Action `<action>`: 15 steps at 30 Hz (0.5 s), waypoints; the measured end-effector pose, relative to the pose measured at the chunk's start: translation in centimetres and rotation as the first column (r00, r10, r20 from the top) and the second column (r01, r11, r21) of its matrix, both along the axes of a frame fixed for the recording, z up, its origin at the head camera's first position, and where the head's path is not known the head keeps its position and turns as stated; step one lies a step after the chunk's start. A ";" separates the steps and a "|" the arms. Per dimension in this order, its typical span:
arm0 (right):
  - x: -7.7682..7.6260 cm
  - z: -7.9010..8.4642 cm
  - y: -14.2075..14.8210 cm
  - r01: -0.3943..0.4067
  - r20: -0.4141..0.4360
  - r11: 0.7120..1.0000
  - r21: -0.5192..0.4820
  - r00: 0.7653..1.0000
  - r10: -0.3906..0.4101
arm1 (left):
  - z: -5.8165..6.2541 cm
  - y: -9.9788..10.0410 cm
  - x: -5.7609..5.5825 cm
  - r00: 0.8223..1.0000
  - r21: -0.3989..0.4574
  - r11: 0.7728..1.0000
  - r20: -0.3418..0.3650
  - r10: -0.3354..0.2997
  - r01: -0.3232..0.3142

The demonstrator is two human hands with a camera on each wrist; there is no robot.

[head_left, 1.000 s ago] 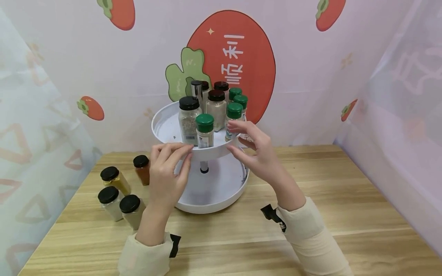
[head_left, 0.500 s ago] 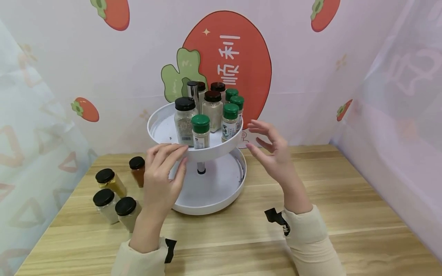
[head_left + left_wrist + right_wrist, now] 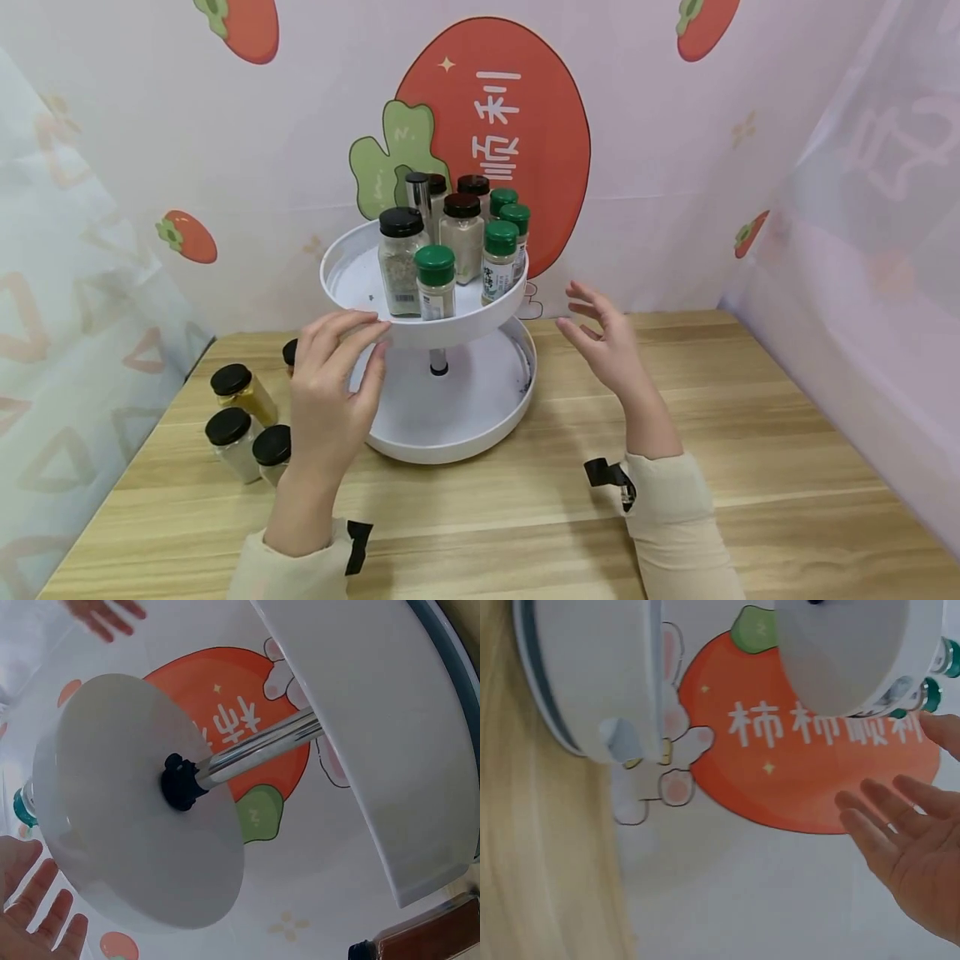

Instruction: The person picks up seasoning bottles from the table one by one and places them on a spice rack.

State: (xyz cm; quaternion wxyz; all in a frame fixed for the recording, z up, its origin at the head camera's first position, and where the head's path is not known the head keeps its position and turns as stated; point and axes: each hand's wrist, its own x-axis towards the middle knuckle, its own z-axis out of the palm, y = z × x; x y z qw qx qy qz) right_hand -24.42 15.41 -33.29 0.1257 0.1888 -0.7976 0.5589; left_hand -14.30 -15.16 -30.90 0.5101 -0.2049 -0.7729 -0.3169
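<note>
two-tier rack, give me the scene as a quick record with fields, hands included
Upper tray: holds four green-lidded jars and several black-lidded jars
Support: chrome post between the trays
Lower tray: on the wooden table
Left hand: relaxed, by the upper tray's rim, contact unclear
Right hand: open, apart from the trays
Table jars: four, black-lidded, left of the lower tray

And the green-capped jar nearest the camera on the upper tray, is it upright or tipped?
Upright: in the head view, the jar stands on the upper tray, its green cap on top.
</note>
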 end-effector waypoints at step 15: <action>-2.4 -4.6 -0.9 -0.103 0.319 0.966 0.236 0.947 0.024 | 0.4 -2.2 0.6 0.999 0.074 0.997 0.040 0.021 -0.023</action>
